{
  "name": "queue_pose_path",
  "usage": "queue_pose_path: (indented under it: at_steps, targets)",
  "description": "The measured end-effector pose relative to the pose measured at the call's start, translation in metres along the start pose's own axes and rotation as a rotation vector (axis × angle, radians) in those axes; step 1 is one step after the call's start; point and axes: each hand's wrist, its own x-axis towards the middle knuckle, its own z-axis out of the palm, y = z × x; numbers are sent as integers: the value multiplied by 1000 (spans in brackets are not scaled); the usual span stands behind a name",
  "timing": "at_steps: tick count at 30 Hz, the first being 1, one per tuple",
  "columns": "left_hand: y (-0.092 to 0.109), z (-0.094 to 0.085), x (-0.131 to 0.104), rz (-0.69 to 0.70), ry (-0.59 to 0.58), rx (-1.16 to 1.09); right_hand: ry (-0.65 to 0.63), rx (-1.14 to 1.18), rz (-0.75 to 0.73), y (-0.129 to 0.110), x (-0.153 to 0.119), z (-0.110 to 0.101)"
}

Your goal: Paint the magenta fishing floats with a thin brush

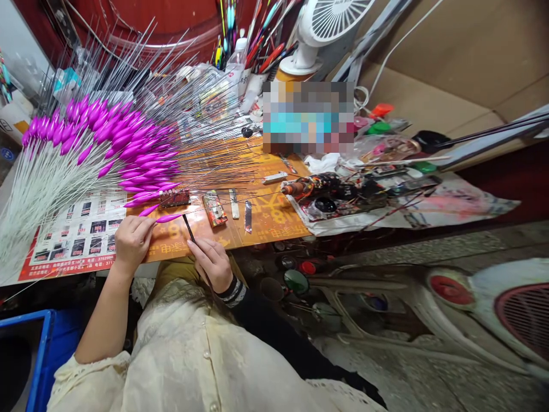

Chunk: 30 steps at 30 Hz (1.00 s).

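Over the front edge of the table, my left hand (134,237) is closed, pinching a magenta fishing float (169,218) by its pale stem. The float lies nearly level, its thin dark end pointing right. My right hand (212,260) grips a slim black paintbrush (189,229); the brush tip is at the float's right end, though I cannot tell whether they touch. Behind my left hand, many more magenta floats (132,137) lie fanned out, pale stems to the left and dark thin ends to the back and right.
A brown block (174,198), a small patterned box (214,208) and short flat strips (234,203) lie on the orange table covering (266,220). A white fan (306,34) stands at the back. Dark, paint-stained items (355,186) crowd the right end. A blue crate (47,343) is low at left.
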Motion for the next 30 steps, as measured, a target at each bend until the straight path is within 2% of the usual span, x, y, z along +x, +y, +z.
queue_pose_path:
  at_steps: [6,14,19,24,30]
  targets:
    - [0,-1,0,-43,-38,10,-8,-5,20,2,-3,2]
    - [1,-1,3,5,-18,44,-6,-13,-23,2,-1,-2]
    - [0,-12,6,49,-26,119,44,86,-54,7,-6,-4]
    - [-20,-27,6,-27,-35,170,63,151,-66,11,-9,-4]
    - [-44,-35,4,-95,-90,122,24,198,-53,14,-10,-4]
